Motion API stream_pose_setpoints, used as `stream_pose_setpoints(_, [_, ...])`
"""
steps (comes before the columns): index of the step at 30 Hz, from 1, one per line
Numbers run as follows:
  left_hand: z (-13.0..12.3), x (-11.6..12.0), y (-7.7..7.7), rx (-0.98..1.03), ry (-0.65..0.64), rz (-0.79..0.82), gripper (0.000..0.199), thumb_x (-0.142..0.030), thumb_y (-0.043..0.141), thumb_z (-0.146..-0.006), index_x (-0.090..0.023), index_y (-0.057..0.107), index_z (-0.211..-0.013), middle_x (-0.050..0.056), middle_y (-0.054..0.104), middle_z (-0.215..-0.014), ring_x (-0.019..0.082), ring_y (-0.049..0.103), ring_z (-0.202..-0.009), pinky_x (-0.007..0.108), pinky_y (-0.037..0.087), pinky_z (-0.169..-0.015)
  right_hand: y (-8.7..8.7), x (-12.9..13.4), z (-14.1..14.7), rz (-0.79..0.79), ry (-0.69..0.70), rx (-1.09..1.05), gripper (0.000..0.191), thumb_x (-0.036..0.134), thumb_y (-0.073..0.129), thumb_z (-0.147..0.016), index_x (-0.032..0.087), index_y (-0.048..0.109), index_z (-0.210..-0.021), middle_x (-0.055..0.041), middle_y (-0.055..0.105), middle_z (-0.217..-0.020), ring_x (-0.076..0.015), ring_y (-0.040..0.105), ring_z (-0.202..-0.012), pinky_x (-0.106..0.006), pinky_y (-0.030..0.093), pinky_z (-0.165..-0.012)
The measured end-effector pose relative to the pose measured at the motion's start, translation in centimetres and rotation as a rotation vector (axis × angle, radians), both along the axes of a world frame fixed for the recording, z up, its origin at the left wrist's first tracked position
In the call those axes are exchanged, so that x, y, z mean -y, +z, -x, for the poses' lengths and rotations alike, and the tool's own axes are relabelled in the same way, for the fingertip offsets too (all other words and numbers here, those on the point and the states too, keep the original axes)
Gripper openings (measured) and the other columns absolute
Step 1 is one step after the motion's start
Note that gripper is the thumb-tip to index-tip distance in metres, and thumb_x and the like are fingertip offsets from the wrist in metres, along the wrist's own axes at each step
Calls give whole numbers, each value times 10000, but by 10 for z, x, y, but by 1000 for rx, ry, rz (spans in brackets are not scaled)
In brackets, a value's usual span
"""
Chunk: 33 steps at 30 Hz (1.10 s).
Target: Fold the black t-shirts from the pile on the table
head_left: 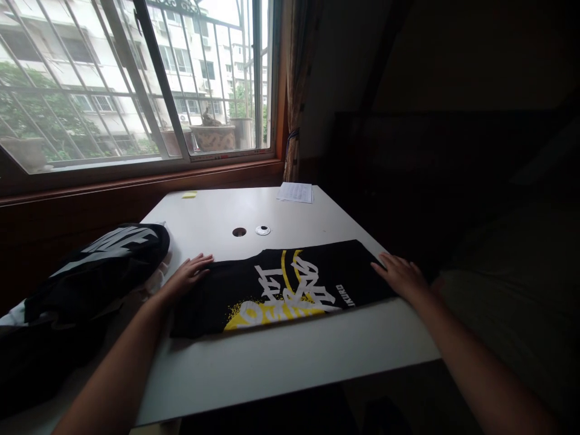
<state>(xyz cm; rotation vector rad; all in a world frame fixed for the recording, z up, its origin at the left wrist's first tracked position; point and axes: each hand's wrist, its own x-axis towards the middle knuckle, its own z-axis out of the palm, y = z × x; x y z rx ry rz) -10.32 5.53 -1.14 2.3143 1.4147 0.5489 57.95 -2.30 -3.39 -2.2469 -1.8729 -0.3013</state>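
Note:
A black T-shirt (235, 281) with white lettering and yellow splashes lies folded into a long flat strip across the white table (290, 356). On its left end rests my left hand (190, 272), palm down with the fingers stretched out. At the opposite end, my right hand (399, 273) touches the shirt's right edge, its fingers extended. Neither hand grips the cloth. The undersides of both hands are hidden.
Dark clothes with pale lettering (104, 254) are piled at the table's left. Farther back are a cable hole (239, 232), its round white cover (263, 230), paper sheets (295, 192) and a yellow note (189, 194). A barred window stands behind the table.

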Motion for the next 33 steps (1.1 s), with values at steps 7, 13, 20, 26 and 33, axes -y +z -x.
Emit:
stream_pose_setpoints(7, [10,5,3,313,24,131,619,-640,603,-870,-239,641,-1340,108,617,-1411,314,570,-1307,471,452,-1120,5,18,16,-136,-49,115,480,448,334,-980,158,714,-1025,-163,667,-1090,-322,572,-994,-454,460,-876])
stream_pose_setpoints(13, [7,5,6,299,-3,69,498,-505,596,-894,-253,648,-1320,89,661,-1296,287,611,-1218,449,492,-1073,7,22,22,-72,-224,-12,493,590,421,-919,179,681,-833,-172,640,-1005,-358,570,-979,-499,463,-857])
stream_pose_setpoints(20, [4,4,12,199,-28,20,503,-442,554,-883,-236,633,-1335,79,647,-1132,255,631,-1041,410,534,-950,-6,31,38,-100,-332,3,656,695,451,-864,101,648,-1062,-274,611,-1148,-465,569,-1116,-557,490,-859])
stream_pose_setpoints(26, [0,3,10,191,57,-9,517,-589,523,-914,-252,660,-1282,71,663,-1100,249,631,-997,383,531,-903,-7,31,26,-110,-362,-319,599,684,555,-788,175,591,-1103,-199,689,-1007,-405,659,-971,-504,526,-800])
stream_pose_setpoints(33, [1,-7,-1,192,142,-98,490,-590,565,-879,-235,704,-1187,52,650,-953,222,643,-862,353,547,-817,-14,37,10,-282,-310,-638,645,584,673,-724,220,580,-1249,-180,668,-1209,-369,665,-1065,-480,530,-849])
